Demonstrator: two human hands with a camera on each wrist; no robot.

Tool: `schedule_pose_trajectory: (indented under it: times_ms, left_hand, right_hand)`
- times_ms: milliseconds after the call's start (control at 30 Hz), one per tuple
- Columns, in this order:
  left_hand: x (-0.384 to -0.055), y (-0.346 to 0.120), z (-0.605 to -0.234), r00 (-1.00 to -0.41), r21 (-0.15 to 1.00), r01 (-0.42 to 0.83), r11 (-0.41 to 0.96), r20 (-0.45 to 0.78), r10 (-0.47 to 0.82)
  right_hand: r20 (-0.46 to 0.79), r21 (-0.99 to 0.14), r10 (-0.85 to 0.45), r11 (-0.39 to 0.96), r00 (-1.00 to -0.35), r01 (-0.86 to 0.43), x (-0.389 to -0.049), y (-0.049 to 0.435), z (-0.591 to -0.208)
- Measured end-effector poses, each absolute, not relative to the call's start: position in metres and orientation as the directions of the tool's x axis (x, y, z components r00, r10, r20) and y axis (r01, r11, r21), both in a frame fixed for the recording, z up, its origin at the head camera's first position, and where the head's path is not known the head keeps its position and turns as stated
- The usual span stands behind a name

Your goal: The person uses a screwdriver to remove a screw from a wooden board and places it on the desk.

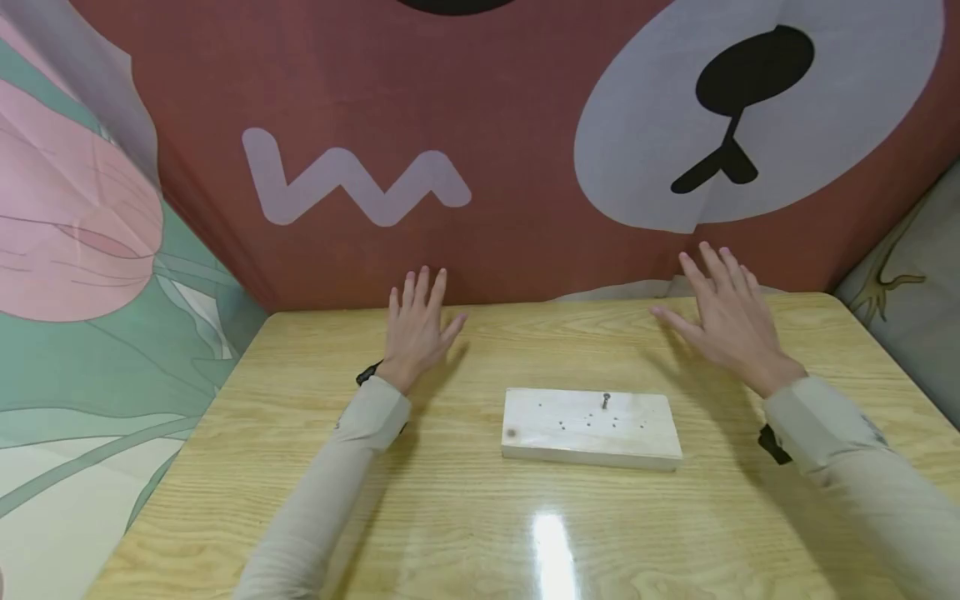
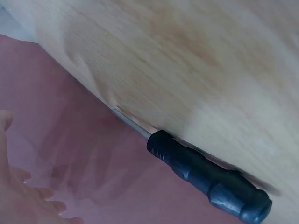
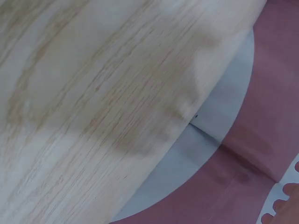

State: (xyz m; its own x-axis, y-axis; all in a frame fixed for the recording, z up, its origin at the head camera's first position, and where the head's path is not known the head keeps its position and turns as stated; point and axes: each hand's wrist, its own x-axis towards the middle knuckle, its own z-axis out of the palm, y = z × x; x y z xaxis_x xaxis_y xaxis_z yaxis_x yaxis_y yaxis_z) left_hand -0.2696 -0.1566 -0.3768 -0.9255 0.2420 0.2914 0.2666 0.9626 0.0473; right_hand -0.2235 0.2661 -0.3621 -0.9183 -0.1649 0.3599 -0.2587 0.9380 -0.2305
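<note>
My left hand (image 1: 417, 333) is held out over the back left of the table with its fingers straight and spread, holding nothing. On the other side, my right hand (image 1: 731, 321) reaches out likewise, fingers extended and nothing in them. Between the forearms lies a pale wooden board (image 1: 585, 450) with several small holes. A screw (image 1: 606, 401) stands up from the board near its back edge. The left wrist view shows a screwdriver (image 2: 210, 179) with a black handle and thin metal shaft, along the line where wood meets red cloth; I cannot pick it out in the head view.
The wood-grain table (image 1: 465, 517) extends under both arms. A red cloth (image 1: 510, 242) with a cartoon face hangs behind its back edge. Patterned cloth (image 1: 82, 350) hangs at the left, and a grey cloth (image 1: 915, 283) at the right.
</note>
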Motion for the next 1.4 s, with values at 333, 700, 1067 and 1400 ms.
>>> schedule_pose_trajectory:
  times_ms: [333, 700, 1067, 1400]
  left_hand:
    - [-0.262, -0.162, -0.376, -0.915, 0.037, 0.28, 0.959, 0.312, 0.255]
    - [-0.256, -0.169, -0.375, -0.915, 0.068, 0.291, 0.954, 0.31, 0.257]
    - [-0.249, -0.18, -0.377, -0.923, 0.105, 0.293, 0.95, 0.289, 0.253]
    - [-0.244, -0.187, -0.376, -0.927, 0.114, 0.29, 0.95, 0.279, 0.25]
  right_hand:
    - [0.387, -0.248, -0.172, 0.927, -0.906, -0.281, -0.214, 0.264, -0.363]
    - [0.364, -0.288, -0.191, 0.907, -0.911, -0.306, -0.204, 0.258, -0.36]
    - [0.356, -0.336, -0.244, 0.867, -0.902, -0.367, -0.186, 0.252, -0.361]
    - [0.364, -0.347, -0.269, 0.849, -0.892, -0.398, -0.174, 0.247, -0.365]
